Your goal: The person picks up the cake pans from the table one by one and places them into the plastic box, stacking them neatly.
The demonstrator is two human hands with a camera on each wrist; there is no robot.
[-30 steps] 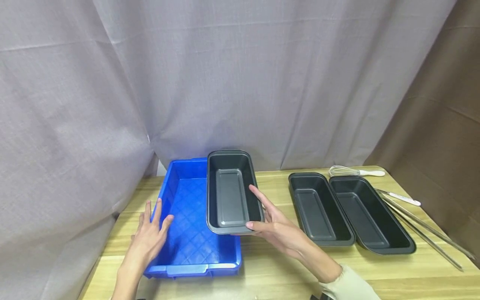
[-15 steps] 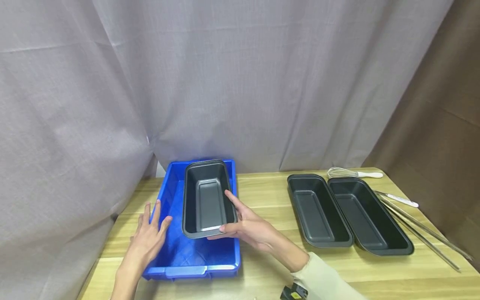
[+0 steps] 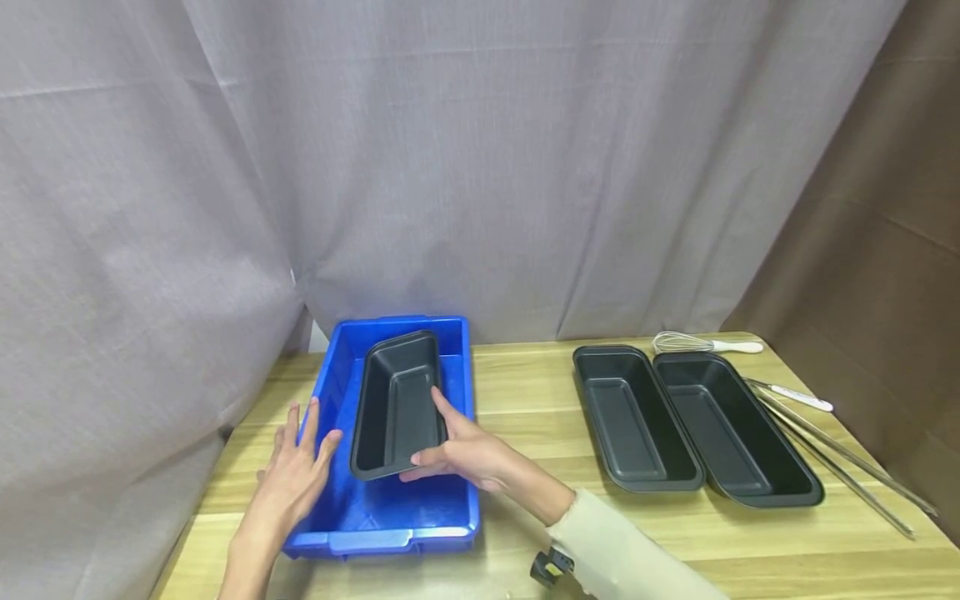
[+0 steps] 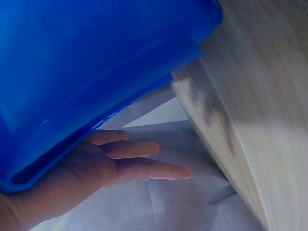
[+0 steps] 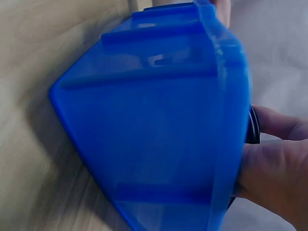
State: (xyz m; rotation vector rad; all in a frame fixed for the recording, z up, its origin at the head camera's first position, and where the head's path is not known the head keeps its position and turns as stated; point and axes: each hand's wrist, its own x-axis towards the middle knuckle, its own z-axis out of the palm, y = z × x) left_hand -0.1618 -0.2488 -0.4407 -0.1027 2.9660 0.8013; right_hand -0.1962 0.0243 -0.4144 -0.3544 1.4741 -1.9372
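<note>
In the head view my right hand grips a dark loaf pan by its near right corner, thumb over the rim. The pan is tilted and partly inside the blue plastic tray; whether it touches the tray floor I cannot tell. My left hand rests on the tray's left rim with its fingers spread and straight. The left wrist view has the left hand against the tray's outer side. From the right wrist, the tray wall hides most of the pan and part of the right hand.
Two more dark loaf pans, one beside the other, stand on the wooden table at right. Around them lie a whisk, a white-handled tool and long metal rods. A grey curtain hangs behind.
My right hand has carried the loaf pan leftward and down, from over the tray's right edge into the tray, and the pan has turned somewhat. The left hand has stayed at the rim.
</note>
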